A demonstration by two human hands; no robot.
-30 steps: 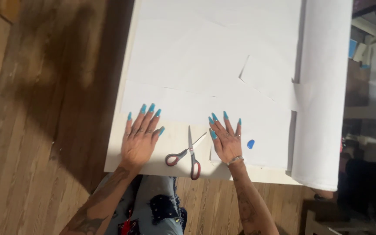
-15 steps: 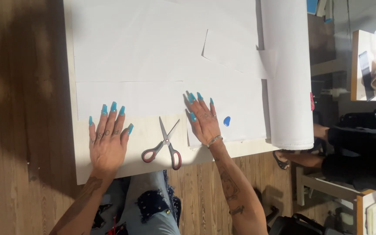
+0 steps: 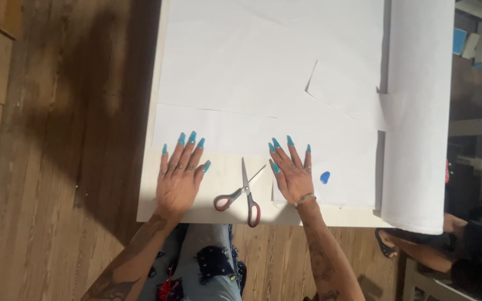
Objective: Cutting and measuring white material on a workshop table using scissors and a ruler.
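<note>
My left hand [image 3: 180, 176] lies flat, palm down, on the pale table [image 3: 221, 214] near its front edge, fingers spread and touching the lower edge of a white paper sheet [image 3: 263, 89]. My right hand [image 3: 292, 173] rests flat on the paper as well, fingers apart. Both hands have long blue nails. Between them lie red-handled scissors [image 3: 243, 194], blades slightly apart, touched by neither hand. A small blue piece [image 3: 324, 177] sits just right of my right hand.
A thick roll of white paper [image 3: 418, 111] runs along the table's right side. Wooden floor [image 3: 68, 167] lies to the left. Another person's leg and sandalled foot [image 3: 414, 248] show at the lower right. Shelves with clutter stand at far right.
Only the camera view has swung left and back right. Both hands stay flat on the table and the scissors lie where they were.
</note>
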